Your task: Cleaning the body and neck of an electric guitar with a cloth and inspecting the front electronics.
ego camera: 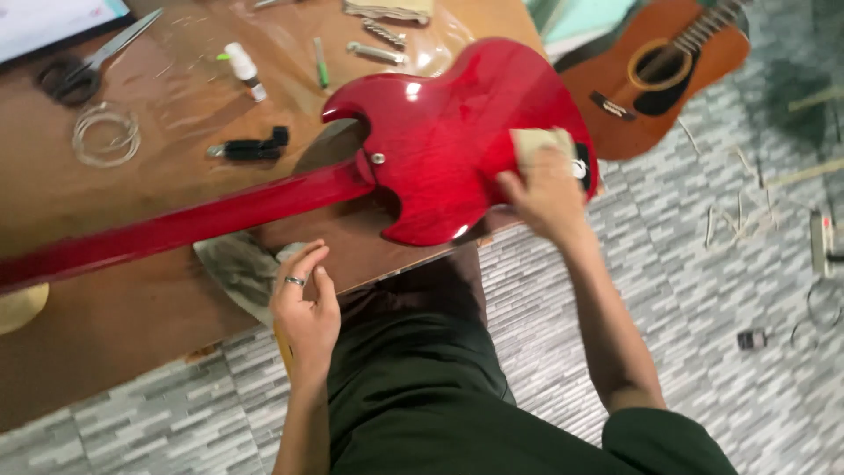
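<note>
A glossy red electric guitar [440, 132] lies face down on a brown wooden table [105, 317], its neck reaching toward the left edge of the view. My right hand [547, 192] presses a small beige cloth [538, 142] against the guitar's body near its lower right edge. My left hand [303, 299], with a ring on one finger, rests at the table's front edge beside a grey rag [242, 268] that lies under the neck. Its fingers are loosely curled and hold nothing.
On the table lie scissors [88, 66], a coil of string [105, 136], a small white bottle [243, 69], a black tool [252, 148], a green pen [322, 63] and metal parts [378, 53]. An acoustic guitar [659, 70] lies on the grey tiled floor at the right, with loose wires nearby.
</note>
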